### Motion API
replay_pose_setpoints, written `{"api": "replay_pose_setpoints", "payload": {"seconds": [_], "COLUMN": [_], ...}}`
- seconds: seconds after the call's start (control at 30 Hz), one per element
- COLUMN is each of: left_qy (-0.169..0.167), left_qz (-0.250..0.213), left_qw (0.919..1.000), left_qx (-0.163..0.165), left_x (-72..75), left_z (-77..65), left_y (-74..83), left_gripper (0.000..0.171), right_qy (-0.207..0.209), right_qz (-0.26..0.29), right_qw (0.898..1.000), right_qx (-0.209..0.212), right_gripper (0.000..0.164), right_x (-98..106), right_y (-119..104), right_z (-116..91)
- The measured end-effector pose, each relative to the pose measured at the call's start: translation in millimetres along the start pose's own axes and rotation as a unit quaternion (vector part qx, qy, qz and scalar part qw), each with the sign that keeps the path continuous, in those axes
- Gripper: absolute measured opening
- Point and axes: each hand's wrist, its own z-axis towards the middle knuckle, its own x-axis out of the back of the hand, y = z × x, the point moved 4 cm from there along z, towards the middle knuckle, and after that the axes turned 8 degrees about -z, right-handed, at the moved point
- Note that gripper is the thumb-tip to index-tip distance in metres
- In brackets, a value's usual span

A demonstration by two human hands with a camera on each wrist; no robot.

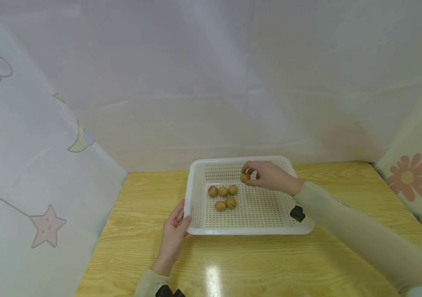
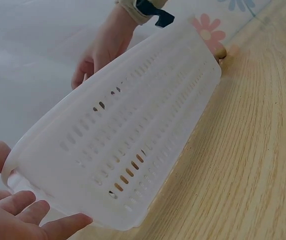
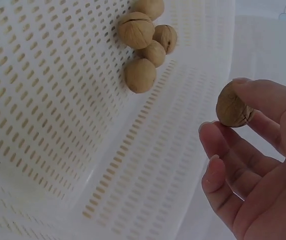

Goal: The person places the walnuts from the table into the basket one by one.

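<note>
A white perforated plastic basket [image 1: 248, 232] stands on the table, with several walnuts [image 1: 223, 191] lying loose in its left half. My left hand [image 1: 174, 233] holds the basket's left rim, the thumb over the edge and the fingers below it; the left wrist view shows these fingers [image 2: 20, 210] under the rim. Above the back part of the basket, my right hand [image 1: 270, 177] pinches one walnut [image 3: 233, 105] between thumb and fingertips. That walnut is apart from the others, which cluster on the basket floor in the right wrist view.
The wooden table [image 1: 129, 243] reaches around the basket on both sides and in front. Pale cloth walls [image 1: 211, 103] with printed figures close off the back and sides. A small round brown thing [image 2: 221, 53] shows beyond the basket's far corner in the left wrist view.
</note>
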Motion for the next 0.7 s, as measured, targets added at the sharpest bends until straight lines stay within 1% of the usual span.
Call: {"api": "replay_pose_setpoints", "payload": {"seconds": [0.23, 0.33, 0.43, 0.53, 0.7], "left_qy": [-0.001, -0.002, -0.003, -0.002, -0.002], "left_qz": [0.002, -0.001, -0.003, -0.003, 0.003], "left_qw": [1.0000, 1.0000, 1.0000, 1.0000, 1.0000], "left_qx": [-0.002, -0.002, -0.001, -0.001, -0.004], "left_x": [0.2, 0.4, 1.0, 1.8, 1.8], "left_z": [-0.6, -0.8, -0.8, -0.8, 0.1], "left_y": [0.0, -0.8, -2.0, -2.7, -1.1], "left_gripper": [0.062, 0.063, 0.063, 0.062, 0.062], "right_qy": [-0.059, -0.085, -0.105, -0.114, -0.106], "right_qz": [-0.007, -0.018, -0.024, -0.030, -0.042], "right_qw": [0.998, 0.996, 0.994, 0.993, 0.993], "right_qx": [-0.005, -0.014, -0.022, -0.019, -0.001], "right_gripper": [0.027, 0.025, 0.020, 0.016, 0.014], "right_x": [-37, -53, -65, -74, -80], "right_y": [6, 12, 16, 16, 12], "right_z": [19, 24, 27, 30, 34]}}
